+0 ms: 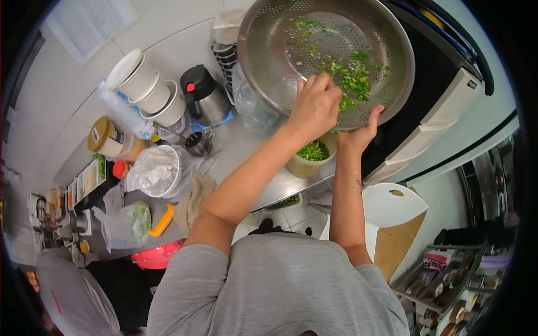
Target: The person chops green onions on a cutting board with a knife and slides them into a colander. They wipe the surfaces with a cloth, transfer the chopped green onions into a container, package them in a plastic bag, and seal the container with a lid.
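A large perforated metal colander [258, 67] is tilted above the counter, with chopped green herbs [353, 81] spread over its inner side. My right hand [361, 131] grips the colander's lower rim, thumb over the edge. Inside the colander, my left hand [318, 103] is closed round a thin utensil, of which only a short bit shows, beside the herbs. Below the rim stands a pale round container [305, 169] holding more chopped greens [314, 151], partly hidden by the colander and my right hand.
On the steel counter [269, 182] to the left are a thermos jug [204, 95], stacked white tubs [151, 95], a plastic-lined bucket [159, 171], a cloth [193, 201] and an orange-handled item [162, 220]. Another person [78, 291] stands at lower left. A white bin [386, 207] is at right.
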A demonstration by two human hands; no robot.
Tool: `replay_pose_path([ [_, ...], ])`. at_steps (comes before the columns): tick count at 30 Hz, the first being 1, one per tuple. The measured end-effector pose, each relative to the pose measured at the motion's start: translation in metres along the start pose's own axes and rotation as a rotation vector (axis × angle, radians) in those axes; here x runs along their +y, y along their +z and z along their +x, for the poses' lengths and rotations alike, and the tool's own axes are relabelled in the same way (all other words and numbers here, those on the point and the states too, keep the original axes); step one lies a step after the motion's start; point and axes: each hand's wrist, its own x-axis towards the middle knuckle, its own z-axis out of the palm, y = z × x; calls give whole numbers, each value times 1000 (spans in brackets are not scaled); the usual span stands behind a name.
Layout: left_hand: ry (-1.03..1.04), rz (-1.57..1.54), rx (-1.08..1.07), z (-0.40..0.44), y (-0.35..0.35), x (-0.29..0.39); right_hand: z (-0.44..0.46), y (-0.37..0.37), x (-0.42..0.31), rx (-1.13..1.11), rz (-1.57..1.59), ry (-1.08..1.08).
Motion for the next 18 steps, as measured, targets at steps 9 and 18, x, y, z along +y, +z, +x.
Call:
replay_pose_path([
  [9, -103, 77, -121, -98, -101, -16, 0, 0, -4, 20, -56, 2],
  [18, -780, 479, -785, -319, -172, -54, 5, 0, -5, 24, -33, 17],
])
